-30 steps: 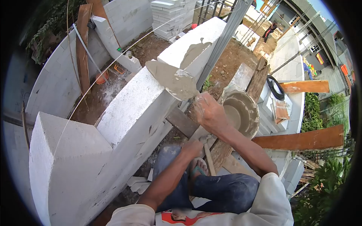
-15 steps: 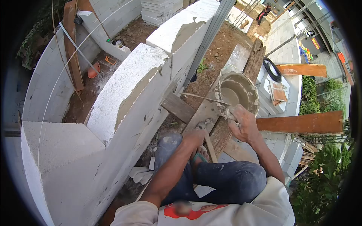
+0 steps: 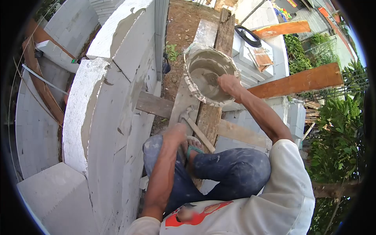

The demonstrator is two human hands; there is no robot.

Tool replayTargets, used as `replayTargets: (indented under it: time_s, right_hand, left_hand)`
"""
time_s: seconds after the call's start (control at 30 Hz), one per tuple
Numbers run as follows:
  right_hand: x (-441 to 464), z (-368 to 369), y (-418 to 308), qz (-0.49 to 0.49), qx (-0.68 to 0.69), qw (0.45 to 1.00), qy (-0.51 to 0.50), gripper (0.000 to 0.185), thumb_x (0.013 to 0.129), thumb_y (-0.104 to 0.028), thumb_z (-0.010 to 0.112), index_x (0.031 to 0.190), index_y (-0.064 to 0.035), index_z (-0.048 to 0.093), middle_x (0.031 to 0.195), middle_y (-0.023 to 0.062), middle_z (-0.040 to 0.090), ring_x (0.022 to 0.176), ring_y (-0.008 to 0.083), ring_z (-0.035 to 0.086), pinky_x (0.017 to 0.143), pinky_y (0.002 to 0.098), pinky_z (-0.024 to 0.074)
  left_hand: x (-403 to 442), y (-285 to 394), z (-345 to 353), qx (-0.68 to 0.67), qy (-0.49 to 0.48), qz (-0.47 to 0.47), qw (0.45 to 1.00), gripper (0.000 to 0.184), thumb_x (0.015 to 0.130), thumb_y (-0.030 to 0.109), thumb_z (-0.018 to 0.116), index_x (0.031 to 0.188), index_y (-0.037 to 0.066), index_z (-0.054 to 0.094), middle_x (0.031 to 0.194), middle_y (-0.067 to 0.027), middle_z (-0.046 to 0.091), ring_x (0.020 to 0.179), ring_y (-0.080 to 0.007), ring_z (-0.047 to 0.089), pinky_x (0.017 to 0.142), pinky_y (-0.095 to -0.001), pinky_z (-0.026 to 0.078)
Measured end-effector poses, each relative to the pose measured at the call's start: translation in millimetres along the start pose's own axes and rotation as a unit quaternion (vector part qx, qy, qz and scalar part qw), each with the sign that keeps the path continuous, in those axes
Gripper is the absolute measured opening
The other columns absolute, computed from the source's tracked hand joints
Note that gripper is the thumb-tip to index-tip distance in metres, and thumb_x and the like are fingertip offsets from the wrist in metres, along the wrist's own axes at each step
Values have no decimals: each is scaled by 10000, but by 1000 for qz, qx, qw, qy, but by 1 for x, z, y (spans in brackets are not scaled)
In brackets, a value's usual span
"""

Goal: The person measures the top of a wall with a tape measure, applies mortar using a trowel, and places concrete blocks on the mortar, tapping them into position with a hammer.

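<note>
My right hand (image 3: 230, 86) reaches into a mortar-crusted bucket (image 3: 188, 80) and is closed on a trowel (image 3: 212, 79), whose blade rests in the grey mortar (image 3: 203, 86). Near my knee, my left hand (image 3: 175, 132) is blurred by motion, its fingers not clear. Just right of it a hammer (image 3: 199, 133) lies on the planks, its handle pointing toward my foot. At the left stands a wall of white blocks (image 3: 76, 117), with grey mortar smeared along its top edge.
Wooden planks (image 3: 207, 117) lie under the bucket and my foot. A brown board (image 3: 297, 81) juts out at the right. Behind it are stacked white blocks with a coiled black hose (image 3: 248, 36). Leafy plants (image 3: 337, 133) grow at the far right.
My right hand has moved from beside the wall top into the bucket with the trowel. The view has turned right, so the wall and bucket appear further left.
</note>
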State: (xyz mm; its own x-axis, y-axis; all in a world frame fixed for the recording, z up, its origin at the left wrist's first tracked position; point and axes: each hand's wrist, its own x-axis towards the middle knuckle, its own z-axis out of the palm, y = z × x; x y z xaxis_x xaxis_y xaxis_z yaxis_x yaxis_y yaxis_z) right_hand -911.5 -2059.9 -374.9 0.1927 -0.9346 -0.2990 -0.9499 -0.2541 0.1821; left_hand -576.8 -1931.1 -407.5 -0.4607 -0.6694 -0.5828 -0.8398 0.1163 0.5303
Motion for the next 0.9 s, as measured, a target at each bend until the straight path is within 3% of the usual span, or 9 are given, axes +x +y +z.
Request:
replayTargets:
  time_s: [0.03,0.1,0.2,0.43,0.6,0.73,0.8,0.83,0.9]
  right_hand:
    - [-1,-3,5,-3,0,1000,-2,316,923,-310,717,878,-2,766,793,218,756,751,355,774,655,447,616]
    - [-10,-42,14,98,268,931,-229,283,904,-303,762,914,-20,770,751,129,725,665,232,701,603,369,560]
    - [-51,-43,33,95,444,867,-208,291,898,-306,801,1003,-38,760,755,39,674,642,162,606,578,330,492]
    - [-87,-68,-29,59,564,822,-49,297,930,-265,777,1032,12,747,802,24,671,702,99,599,630,280,449]
    - [-71,-178,-130,-126,737,660,-72,261,1009,-210,634,1165,-7,686,858,17,638,716,97,591,641,288,477]
    - [-52,-223,-190,-185,558,802,104,271,987,-165,674,1189,15,664,920,89,655,730,172,635,649,345,510]
    - [-35,-209,-204,-295,278,822,400,325,939,-120,747,1205,38,647,1016,180,653,759,286,663,677,401,543]
    - [-43,-213,-209,-300,272,831,382,401,871,-57,802,1230,30,645,1042,218,632,811,382,664,699,442,559]
    - [-57,-206,-209,-309,240,844,366,417,846,-38,801,1228,24,648,1027,203,625,827,377,668,691,440,559]
  left_hand:
    - [-2,1,-1,1,1,4,1000,270,900,149,639,1084,16,787,1184,-264,750,1121,-461,725,977,-559,581]
    - [-3,-1,2,1,6,6,1000,263,906,98,616,1088,22,791,1186,-253,755,1115,-467,727,972,-565,583]
    - [-1,-10,5,-12,42,14,999,280,900,111,632,1121,30,784,1199,-243,758,1115,-470,729,963,-569,590]
    - [-10,5,-11,-19,27,-12,999,280,864,86,671,1109,29,792,1191,-237,765,1128,-443,737,949,-540,602]
    - [9,2,13,-21,19,-2,1000,290,839,40,695,1102,26,815,1185,-228,771,1125,-402,750,919,-506,612]
    - [15,-3,22,-41,19,0,999,305,839,52,705,1122,40,817,1182,-219,774,1118,-405,752,906,-506,613]
    - [-2,1,5,-52,23,-3,998,305,853,70,689,1139,14,780,1169,-233,771,1112,-412,748,915,-511,608]
    - [-10,2,-3,-60,24,-6,998,313,868,88,673,1156,-12,743,1155,-247,767,1106,-419,744,924,-516,603]
    - [-14,-2,-8,-70,33,-18,997,306,857,95,706,1147,31,782,1173,-232,771,1126,-407,744,923,-512,603]
